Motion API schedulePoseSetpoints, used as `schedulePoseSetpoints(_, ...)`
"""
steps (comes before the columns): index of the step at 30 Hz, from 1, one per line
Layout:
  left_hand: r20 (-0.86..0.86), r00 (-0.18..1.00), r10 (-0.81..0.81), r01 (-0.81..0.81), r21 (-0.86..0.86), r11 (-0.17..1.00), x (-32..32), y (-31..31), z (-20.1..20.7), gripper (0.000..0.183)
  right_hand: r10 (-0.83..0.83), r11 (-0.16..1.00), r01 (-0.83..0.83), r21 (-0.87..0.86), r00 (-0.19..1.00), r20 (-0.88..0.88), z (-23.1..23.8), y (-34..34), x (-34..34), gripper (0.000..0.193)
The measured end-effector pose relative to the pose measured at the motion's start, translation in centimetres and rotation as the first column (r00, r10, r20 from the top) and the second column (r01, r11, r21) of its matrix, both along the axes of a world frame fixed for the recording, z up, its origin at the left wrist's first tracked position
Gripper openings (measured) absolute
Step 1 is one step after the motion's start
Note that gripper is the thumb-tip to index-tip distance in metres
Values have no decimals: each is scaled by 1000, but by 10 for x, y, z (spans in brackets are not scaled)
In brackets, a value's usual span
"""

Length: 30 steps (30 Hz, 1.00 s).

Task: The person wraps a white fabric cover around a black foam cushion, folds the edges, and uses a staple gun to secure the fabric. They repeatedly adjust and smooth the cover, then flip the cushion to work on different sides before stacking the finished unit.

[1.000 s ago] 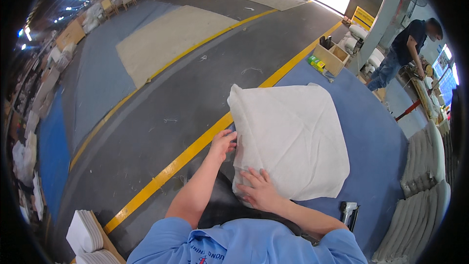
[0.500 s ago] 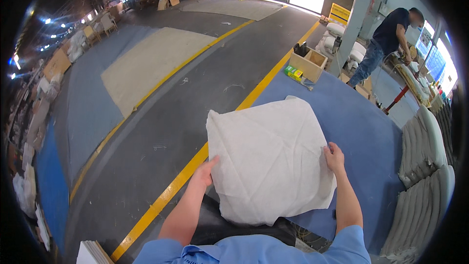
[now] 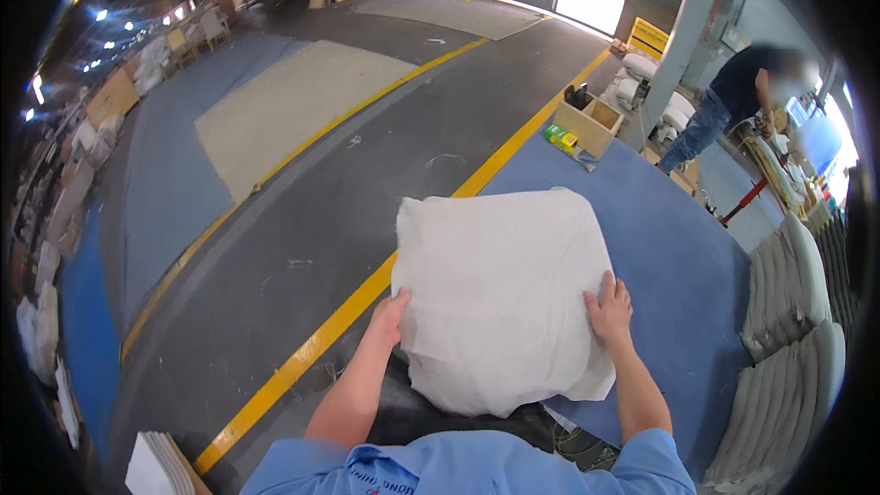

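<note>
A white fabric piece [image 3: 504, 302], roughly square with rounded far corners, spreads in front of my body over the near end of the blue table. It looks smooth and slightly bulging, but whatever may lie under it is hidden. At its left edge my left hand [image 3: 392, 313] is closed on the fabric, its fingertips partly hidden. My right hand [image 3: 610, 310] grips the right side, thumb on top and fingers bent along the edge. A loose corner of fabric hangs below the right hand.
The blue tabletop [image 3: 678, 247] bears a wooden box [image 3: 591, 124] and a green-yellow packet [image 3: 559, 136]. Stacked pale cushions [image 3: 779, 385] stand at right. Beyond, another person [image 3: 733, 96] bends over a bench. White panels [image 3: 160, 466] sit lower left. Yellow lines [image 3: 302, 359] cross the grey floor.
The fabric's creases have smoothed and its outline is rounder. My right hand has shifted left, further onto the fabric. The left hand stays at the left edge.
</note>
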<state>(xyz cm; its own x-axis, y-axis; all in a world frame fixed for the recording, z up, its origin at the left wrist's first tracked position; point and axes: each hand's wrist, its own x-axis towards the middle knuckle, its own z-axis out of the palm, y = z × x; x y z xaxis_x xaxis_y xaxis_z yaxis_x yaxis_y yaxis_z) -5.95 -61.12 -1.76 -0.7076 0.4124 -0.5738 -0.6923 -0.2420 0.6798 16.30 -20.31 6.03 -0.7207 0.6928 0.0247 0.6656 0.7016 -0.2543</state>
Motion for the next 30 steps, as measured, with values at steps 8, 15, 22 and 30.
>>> schedulePoseSetpoints(8,-103,994,33,-56,-226,973,5,6,2,51,796,598,-801,17,596,109,-10,-219,-19,84)
schedulePoseSetpoints(15,-175,984,39,-79,-228,970,0,-1,-9,51,841,448,-894,-23,413,349,-2,-272,-39,59)
schedulePoseSetpoints(22,7,997,80,-77,-189,979,-1,6,-13,49,795,598,-797,-80,603,-65,0,-205,-141,58)
schedulePoseSetpoints(30,141,989,48,-45,-22,999,2,2,-21,43,681,710,-701,69,708,189,-11,-244,-225,58)
